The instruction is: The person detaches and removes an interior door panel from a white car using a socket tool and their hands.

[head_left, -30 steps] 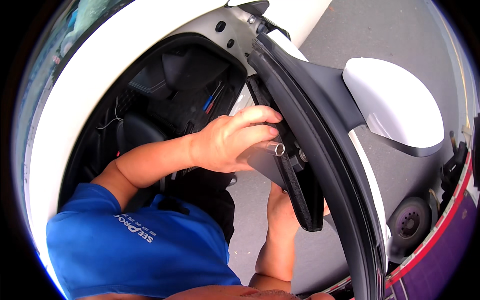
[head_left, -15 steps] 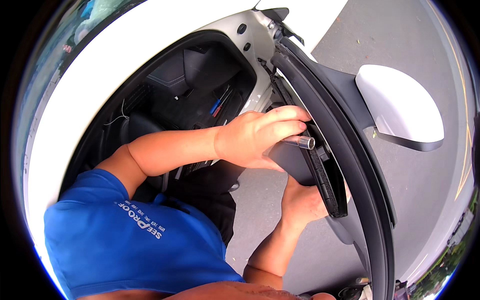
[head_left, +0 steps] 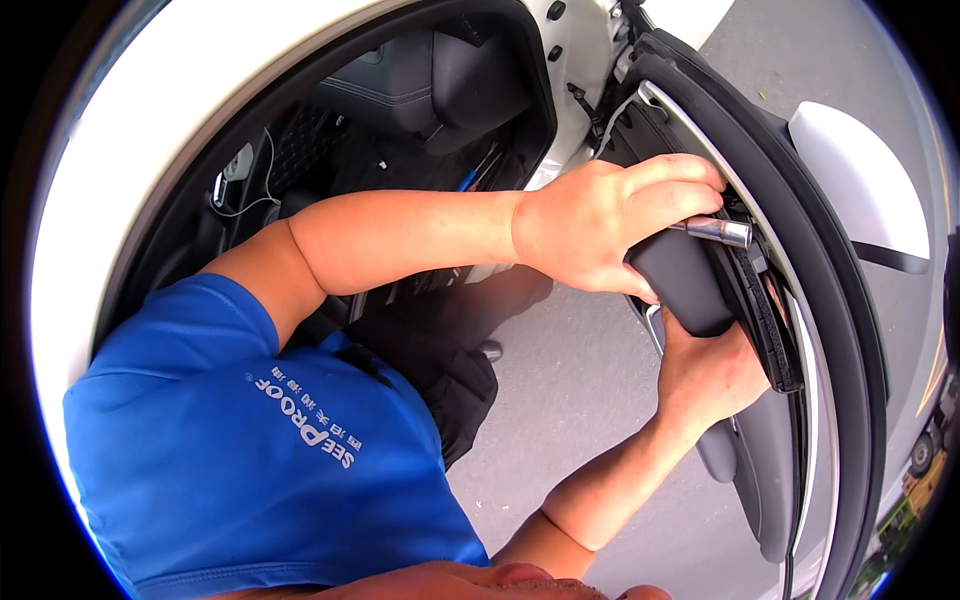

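My left hand is closed at the top edge of a dark car-door trim panel. Its fingers reach over towards the door's window edge, its thumb presses on the padded side. A chrome socket tool sticks out from under these fingers; its other end is hidden. Lower down, my right hand grips the panel from below, its fingertips out of sight behind the panel's black upper edge strip. The panel stands apart from the open white door's frame, with a gap between them.
A white side mirror juts out beyond the door. To the left is the car's dark interior with a seat, a white cable and a blue-handled tool. Grey pavement shows between my legs and the door.
The view has shifted, and both hands and the panel now appear higher and farther right. More of the gap between panel and door shows. Both hands keep their hold.
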Tool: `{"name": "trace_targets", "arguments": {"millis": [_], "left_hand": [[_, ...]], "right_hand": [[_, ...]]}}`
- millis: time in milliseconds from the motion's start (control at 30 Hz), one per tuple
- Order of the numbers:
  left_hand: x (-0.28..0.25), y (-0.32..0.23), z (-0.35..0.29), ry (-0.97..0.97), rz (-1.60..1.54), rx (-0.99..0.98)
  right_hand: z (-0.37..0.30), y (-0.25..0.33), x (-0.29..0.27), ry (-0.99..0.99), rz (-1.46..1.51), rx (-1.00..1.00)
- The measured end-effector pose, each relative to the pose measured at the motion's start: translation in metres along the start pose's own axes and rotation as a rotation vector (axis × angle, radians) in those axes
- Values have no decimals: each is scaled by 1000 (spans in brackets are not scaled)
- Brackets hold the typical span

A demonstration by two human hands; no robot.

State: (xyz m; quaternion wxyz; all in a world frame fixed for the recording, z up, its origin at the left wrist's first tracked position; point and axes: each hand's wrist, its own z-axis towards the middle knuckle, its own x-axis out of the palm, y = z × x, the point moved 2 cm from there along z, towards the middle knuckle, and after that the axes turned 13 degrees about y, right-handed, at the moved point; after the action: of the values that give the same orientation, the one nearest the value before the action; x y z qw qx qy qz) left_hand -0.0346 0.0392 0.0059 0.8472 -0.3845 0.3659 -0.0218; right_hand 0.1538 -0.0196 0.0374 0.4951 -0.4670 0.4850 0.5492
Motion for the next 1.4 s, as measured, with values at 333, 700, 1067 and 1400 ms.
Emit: {"name": "trace_targets", "arguments": {"millis": [333, 700, 1067, 1400], "left_hand": [[1, 1, -5, -25, 89, 60], [-2, 12, -15, -103, 188, 175], [13, 8, -7, -226, 141, 244], [15, 10, -16, -278, 201, 238]], "right_hand": [[-8, -2, 0, -14, -38, 14], [-12, 17, 12, -253, -37, 46], [-19, 3, 16, -397, -214, 10], [-16, 11, 9, -300, -167, 27]]}}
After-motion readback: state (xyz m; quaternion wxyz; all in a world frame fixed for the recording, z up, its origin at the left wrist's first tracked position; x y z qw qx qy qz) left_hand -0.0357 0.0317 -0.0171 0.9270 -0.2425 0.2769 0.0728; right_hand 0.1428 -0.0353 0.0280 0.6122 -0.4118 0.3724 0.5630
